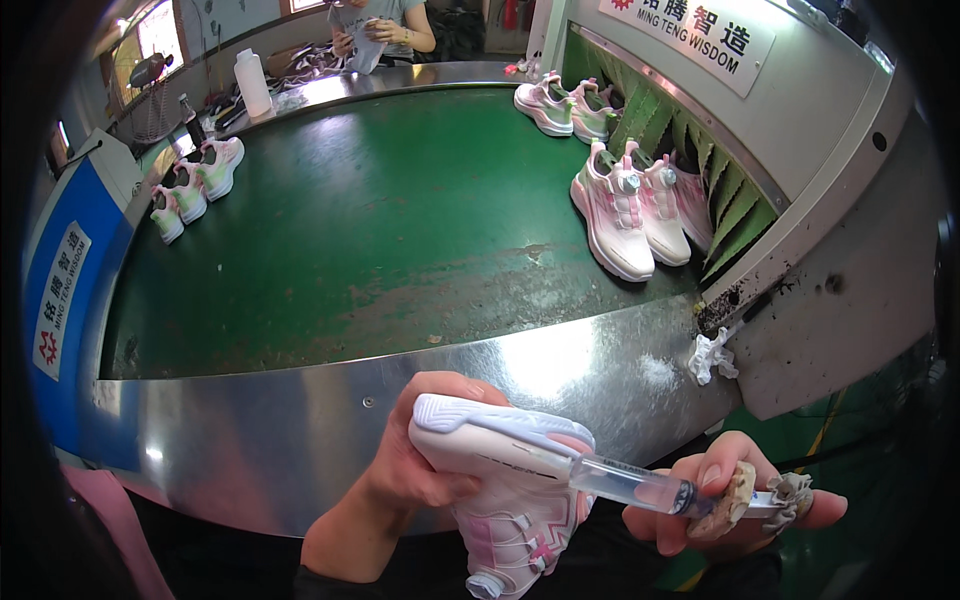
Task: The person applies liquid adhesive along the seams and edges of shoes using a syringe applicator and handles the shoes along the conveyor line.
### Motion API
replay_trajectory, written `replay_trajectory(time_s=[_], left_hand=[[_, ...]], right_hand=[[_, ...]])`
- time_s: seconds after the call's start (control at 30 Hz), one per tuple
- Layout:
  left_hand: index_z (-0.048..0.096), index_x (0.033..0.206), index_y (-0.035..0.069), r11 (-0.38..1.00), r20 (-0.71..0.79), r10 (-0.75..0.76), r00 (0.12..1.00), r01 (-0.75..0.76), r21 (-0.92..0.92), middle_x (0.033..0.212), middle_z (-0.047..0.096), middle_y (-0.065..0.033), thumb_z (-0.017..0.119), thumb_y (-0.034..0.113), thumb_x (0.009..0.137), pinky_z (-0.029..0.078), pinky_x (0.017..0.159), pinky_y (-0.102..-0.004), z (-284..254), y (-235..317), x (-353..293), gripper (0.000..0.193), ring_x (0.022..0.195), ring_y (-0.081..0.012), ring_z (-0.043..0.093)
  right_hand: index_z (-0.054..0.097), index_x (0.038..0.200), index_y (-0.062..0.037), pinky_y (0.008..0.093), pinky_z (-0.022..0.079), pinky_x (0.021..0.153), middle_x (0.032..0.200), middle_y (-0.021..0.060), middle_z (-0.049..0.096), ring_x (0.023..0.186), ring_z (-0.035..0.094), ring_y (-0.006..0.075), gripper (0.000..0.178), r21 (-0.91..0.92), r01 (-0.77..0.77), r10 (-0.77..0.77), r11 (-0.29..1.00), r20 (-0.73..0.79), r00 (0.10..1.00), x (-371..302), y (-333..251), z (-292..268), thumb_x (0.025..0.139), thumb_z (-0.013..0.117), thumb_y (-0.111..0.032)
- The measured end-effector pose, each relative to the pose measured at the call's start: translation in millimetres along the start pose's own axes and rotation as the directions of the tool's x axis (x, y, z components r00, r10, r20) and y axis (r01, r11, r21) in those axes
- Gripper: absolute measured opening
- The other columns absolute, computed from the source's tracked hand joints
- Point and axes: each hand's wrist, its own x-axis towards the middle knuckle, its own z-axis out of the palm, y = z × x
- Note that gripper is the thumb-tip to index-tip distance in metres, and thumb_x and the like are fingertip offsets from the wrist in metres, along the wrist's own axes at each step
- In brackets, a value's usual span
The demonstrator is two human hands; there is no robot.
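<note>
My left hand (pixel 398 472) grips a white and pink sneaker (pixel 505 505) by its toe end, fingers over the sole and thumb on the side. The shoe is tilted, its sole edge facing up and its round lacing dial at the bottom. A clear plastic syringe (pixel 625 482) is in my right hand (pixel 728 462), fingers around its flange and plunger. Lumpy beige material wraps the flange, and greyish material covers the plunger end. The syringe's front end meets the shoe near the seam between upper and sole; its tip is hard to make out.
A green conveyor belt (pixel 330 250) lies beyond a metal ledge (pixel 250 420). Pairs of sneakers (pixel 612 215) stand by the green flap curtain (pixel 740 215) at right; several more (pixel 190 188) are at left. Crumpled white tissue (pixel 710 357) hangs near the machine. Another person (pixel 385 30) works across.
</note>
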Motion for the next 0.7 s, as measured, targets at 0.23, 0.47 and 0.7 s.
replay_trajectory(time_s=[0.23,0.47,0.7], left_hand=[[0.042,0.121,0.007,0.997,0.055,0.014,0.998,-0.018,0.07,0.108,0.058,-0.0271,0.083,0.01,0.065,0.051,0.091,-0.0475,5.8,6.2,-0.9,0.069,0.105,-0.0377,0.06],[0.043,0.119,0.007,0.995,0.044,-0.001,0.999,-0.004,0.102,0.107,0.058,-0.0257,0.084,0.013,0.067,0.051,0.09,-0.0494,10.3,9.8,-1.5,0.067,0.104,-0.0379,0.061],[0.043,0.118,0.007,0.995,0.018,-0.026,1.0,0.024,0.096,0.107,0.059,-0.0247,0.084,0.013,0.066,0.052,0.089,-0.0497,15.6,11.5,-0.8,0.066,0.104,-0.0385,0.061]], right_hand=[[0.046,0.125,-0.003,0.0497,0.037,0.086,0.1,0.0295,0.061,0.1,0.056,0.0379,0.086,0.019,-0.004,0.004,1.0,0.027,1.0,-0.6,9.0,-2.2,0.076,0.057,-0.073],[0.047,0.123,-0.0018,0.0491,0.037,0.082,0.099,0.0287,0.061,0.098,0.056,0.0373,0.087,0.032,-0.026,0.027,0.999,-0.016,1.0,-0.2,9.9,0.4,0.076,0.057,-0.074],[0.049,0.122,-0.0016,0.0485,0.038,0.082,0.1,0.0289,0.062,0.098,0.057,0.0369,0.085,-0.093,-0.04,0.037,0.995,-0.039,0.999,2.6,4.8,5.7,0.076,0.057,-0.073]])
